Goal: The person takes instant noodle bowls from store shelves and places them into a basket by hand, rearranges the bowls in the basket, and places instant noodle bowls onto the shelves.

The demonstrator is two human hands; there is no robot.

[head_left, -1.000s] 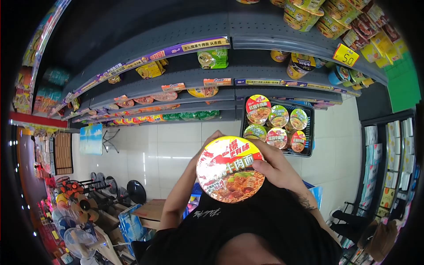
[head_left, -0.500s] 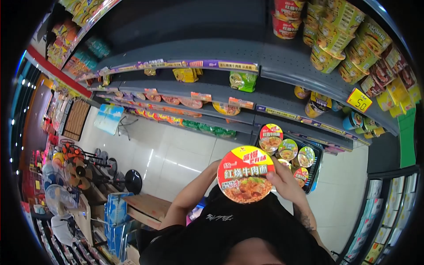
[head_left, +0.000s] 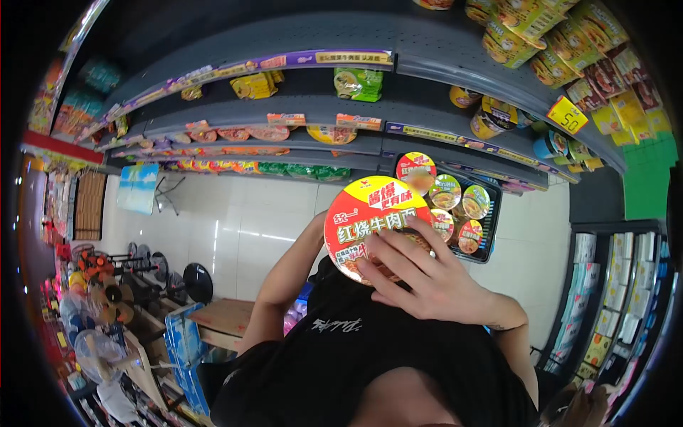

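This is a shop, a small grocery or convenience store. Grey metal shelves point(head_left: 299, 114) run from nine to two o'clock, edged with printed price strips point(head_left: 320, 58) and stocked with noodle packets point(head_left: 358, 83). At one o'clock stacked noodle cups point(head_left: 541, 43) fill the upper shelves beside a yellow price tag point(head_left: 567, 114). A black crate point(head_left: 491, 235) of noodle bowls sits on the white tiled floor point(head_left: 242, 220) near the centre. At eight o'clock electric fans point(head_left: 107, 299) stand for sale, and at four o'clock another rack point(head_left: 612, 299) holds boxed goods.
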